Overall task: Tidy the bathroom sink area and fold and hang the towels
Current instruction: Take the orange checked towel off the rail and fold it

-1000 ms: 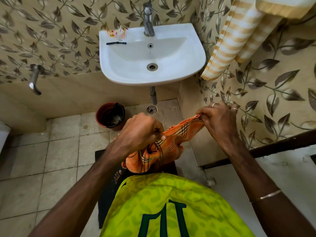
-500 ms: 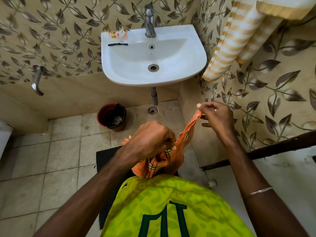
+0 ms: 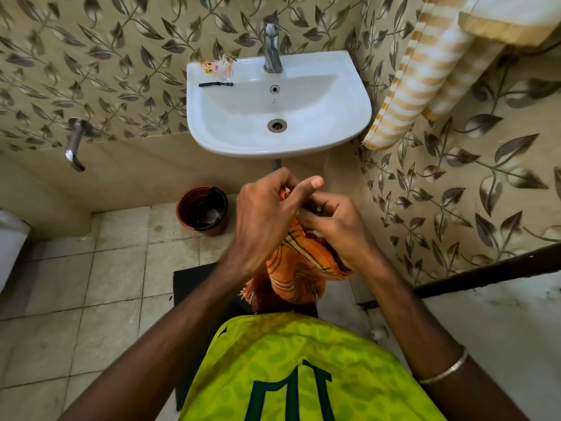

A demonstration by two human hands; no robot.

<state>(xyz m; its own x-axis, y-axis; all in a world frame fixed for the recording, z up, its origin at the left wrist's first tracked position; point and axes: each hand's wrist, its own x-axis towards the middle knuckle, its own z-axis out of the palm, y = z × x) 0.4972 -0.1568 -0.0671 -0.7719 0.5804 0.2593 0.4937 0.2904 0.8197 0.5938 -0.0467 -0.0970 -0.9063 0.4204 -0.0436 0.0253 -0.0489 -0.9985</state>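
Both hands have been brought together since the earlier frame, where they were held apart with the cloth stretched between them. Now the left hand [image 3: 267, 214] and the right hand [image 3: 334, 220] are met just below the sink [image 3: 349, 117]. The top edge of the orange checked towel [image 3: 300, 268] is pinched by the curled fingers of both hands, so two corners seem to be joined for a fold. The rest of the towel is left hanging down between the arms, above the dark mat [image 3: 194, 284].

Things could go wrong from here. A corner could be let slip while the grip is changed, and the towel could be dropped onto the tiled floor. The fold could also be made crooked, since the hanging part is bunched and twisted.

A striped towel [image 3: 425, 86] is already hung on the right wall. A small packet [image 3: 217, 66] and a thin black thing [image 3: 215, 84] are left on the sink rim, near the tap [image 3: 272, 44]. A brown bin [image 3: 202, 210] is set on the floor.

Writing on the packet is too small to be read. Big dark blue marks are printed on the green shirt [image 3: 303, 375], but they cannot be made out fully.
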